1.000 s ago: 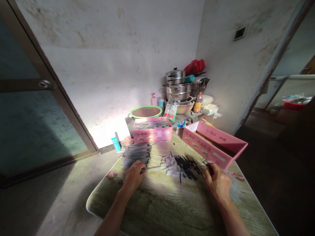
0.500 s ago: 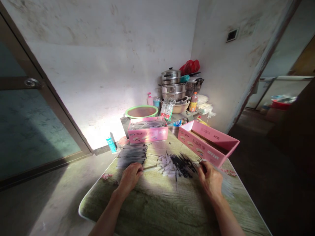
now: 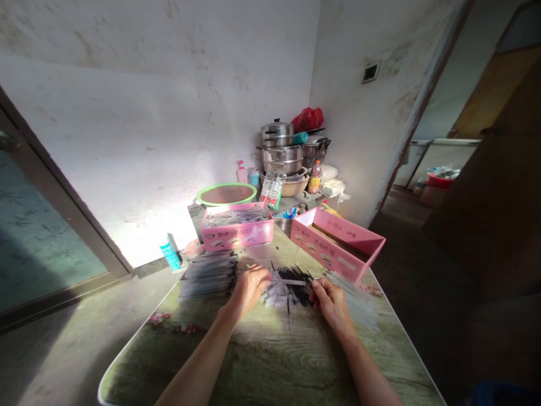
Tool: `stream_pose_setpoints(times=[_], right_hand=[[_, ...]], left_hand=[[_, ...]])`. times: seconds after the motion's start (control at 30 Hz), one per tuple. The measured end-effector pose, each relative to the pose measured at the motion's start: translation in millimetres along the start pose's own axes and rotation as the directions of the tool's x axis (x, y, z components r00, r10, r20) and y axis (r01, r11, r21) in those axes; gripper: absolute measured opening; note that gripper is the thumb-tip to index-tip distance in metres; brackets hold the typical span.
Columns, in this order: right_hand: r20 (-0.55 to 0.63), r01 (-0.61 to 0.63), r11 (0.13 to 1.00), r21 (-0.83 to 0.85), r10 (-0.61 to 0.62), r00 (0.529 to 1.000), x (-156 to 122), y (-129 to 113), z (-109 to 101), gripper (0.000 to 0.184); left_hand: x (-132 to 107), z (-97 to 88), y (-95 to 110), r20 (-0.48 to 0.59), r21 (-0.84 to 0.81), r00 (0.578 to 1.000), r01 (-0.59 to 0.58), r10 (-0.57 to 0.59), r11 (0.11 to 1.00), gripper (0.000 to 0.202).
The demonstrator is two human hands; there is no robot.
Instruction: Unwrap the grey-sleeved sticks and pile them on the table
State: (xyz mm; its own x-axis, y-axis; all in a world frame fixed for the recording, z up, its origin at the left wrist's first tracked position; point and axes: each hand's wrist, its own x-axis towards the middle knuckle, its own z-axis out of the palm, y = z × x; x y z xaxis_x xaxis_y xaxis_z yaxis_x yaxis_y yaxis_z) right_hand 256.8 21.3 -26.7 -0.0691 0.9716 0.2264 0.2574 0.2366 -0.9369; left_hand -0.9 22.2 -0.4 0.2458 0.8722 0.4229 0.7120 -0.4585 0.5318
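Observation:
A thin pale strip spans the gap between my hands above the table. My left hand, a little blurred, has its curled fingers at the strip's left end. The thumb and fingers of my right hand are pinched at the other end, near a dark bit I cannot make out. Below lies a loose heap of short whitish pieces and thin black strips. On the left, a pile of long greyish strips lies side by side. Translucent strips are spread beside my right hand.
A pink box full of strips and another pink box stand at the table's far side. Behind are a green-rimmed basin, stacked steel pots and an orange-labelled bottle. A blue-and-white can stands at left.
My left hand has moved from the left pile toward the middle, with a strip at its fingertips. My right hand has come inward to the strip's other end. The view has turned slightly right.

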Motion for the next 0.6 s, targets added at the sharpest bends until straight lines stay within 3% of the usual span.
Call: stream_pose_setpoints(times=[0.1, 0.27, 0.6], right_hand=[[0.013, -0.019, 1.0, 0.003, 0.019, 1.0, 0.2, 3.4, 0.5, 0.047], [0.078, -0.017, 0.999, -0.03, 0.019, 0.997, -1.2, 2.8, 4.8, 0.049], [0.108, -0.034, 0.998, -0.056, 0.04, 0.993, -0.8, 10.1, 5.0, 0.047]], left_hand=[[-5.9, 12.3, -7.1, 0.006, -0.022, 1.0, -0.014, 0.014, 1.0, 0.01], [-16.0, 12.1, -17.4, 0.012, -0.017, 1.0, 0.014, -0.014, 1.0, 0.009], [-15.8, 10.8, -5.5, 0.038, 0.008, 0.998, 0.04, -0.04, 0.999, 0.01]])
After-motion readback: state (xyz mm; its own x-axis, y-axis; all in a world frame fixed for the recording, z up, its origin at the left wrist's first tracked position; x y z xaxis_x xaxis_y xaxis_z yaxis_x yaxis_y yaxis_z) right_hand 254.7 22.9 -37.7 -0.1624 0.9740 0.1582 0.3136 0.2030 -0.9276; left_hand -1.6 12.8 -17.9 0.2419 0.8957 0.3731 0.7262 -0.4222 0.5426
